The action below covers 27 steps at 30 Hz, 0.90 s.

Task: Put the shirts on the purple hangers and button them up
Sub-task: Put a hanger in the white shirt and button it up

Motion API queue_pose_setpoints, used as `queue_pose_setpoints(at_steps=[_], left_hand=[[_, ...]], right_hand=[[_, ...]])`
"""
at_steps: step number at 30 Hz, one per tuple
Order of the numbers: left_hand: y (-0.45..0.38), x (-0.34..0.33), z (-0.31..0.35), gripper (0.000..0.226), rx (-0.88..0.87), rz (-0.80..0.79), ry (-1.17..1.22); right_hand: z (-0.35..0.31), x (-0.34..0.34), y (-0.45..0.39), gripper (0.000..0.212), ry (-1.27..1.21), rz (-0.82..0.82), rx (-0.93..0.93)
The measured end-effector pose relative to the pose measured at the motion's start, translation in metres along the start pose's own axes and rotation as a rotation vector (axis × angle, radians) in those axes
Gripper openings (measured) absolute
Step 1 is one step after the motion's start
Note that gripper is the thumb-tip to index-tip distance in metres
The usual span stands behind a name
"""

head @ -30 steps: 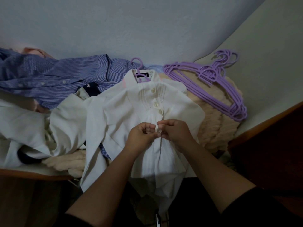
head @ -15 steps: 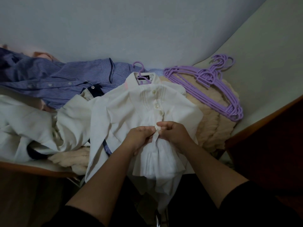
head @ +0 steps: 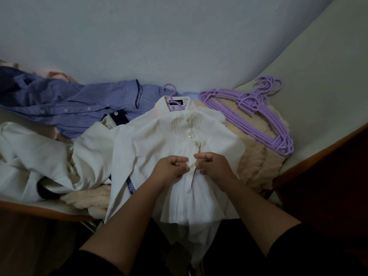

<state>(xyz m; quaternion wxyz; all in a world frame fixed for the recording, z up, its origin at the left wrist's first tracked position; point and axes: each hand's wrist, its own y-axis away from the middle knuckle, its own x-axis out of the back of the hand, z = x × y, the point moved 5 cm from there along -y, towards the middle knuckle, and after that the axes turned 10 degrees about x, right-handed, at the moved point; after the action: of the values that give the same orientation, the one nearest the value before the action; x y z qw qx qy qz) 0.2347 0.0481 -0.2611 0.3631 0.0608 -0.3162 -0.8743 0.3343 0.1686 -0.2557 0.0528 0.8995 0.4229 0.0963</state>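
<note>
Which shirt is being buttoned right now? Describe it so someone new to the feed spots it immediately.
Start at the stack of purple plastic hangers on the right, then look left to the small white pleated-front shirt lying at the centre. Both the left hand and right hand pinch its placket. Unlike the blue striped shirt behind, it already sits on a purple hanger.

The shirt on a hanger (head: 175, 134) lies mid-tabletop (head: 318, 80); a shirt pile (head: 65, 108) lies left of it, spare hangers (head: 258, 114) right, apparently atop a blanket (head: 256, 156).
</note>
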Motion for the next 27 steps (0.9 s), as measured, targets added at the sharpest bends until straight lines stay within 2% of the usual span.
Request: queue_pose_setpoints(at_steps=[4, 8, 13, 16, 20, 23, 25, 27], left_hand=[[-0.004, 0.006, 0.012, 0.022, -0.044, 0.035, 0.094], [-0.013, 0.01, 0.036, 0.024, -0.114, 0.074, 0.093], [-0.032, 0.022, 0.073, 0.015, -0.231, 0.135, 0.098], [-0.049, 0.037, 0.097, 0.011, -0.296, 0.228, 0.12], [-0.076, 0.059, 0.128, 0.01, -0.411, 0.377, 0.017], [-0.101, 0.07, 0.145, 0.01, -0.42, 0.458, -0.108], [-0.12, 0.073, 0.151, 0.024, -0.385, 0.489, -0.272], [-0.139, 0.074, 0.15, 0.055, -0.341, 0.526, -0.509]], right_hand=[[-0.008, 0.006, -0.011, 0.021, -0.039, 0.033, 0.048], [-0.021, 0.006, -0.029, 0.021, -0.043, 0.031, 0.087], [-0.044, 0.005, -0.067, 0.021, -0.092, 0.05, 0.121], [-0.059, 0.008, -0.098, 0.02, -0.089, 0.091, 0.179], [-0.075, 0.011, -0.145, 0.019, 0.002, 0.14, 0.296], [-0.082, 0.01, -0.179, 0.017, 0.088, 0.155, 0.374], [-0.084, 0.008, -0.197, 0.016, 0.181, 0.137, 0.429], [-0.08, 0.003, -0.212, 0.018, 0.3, 0.097, 0.442]])
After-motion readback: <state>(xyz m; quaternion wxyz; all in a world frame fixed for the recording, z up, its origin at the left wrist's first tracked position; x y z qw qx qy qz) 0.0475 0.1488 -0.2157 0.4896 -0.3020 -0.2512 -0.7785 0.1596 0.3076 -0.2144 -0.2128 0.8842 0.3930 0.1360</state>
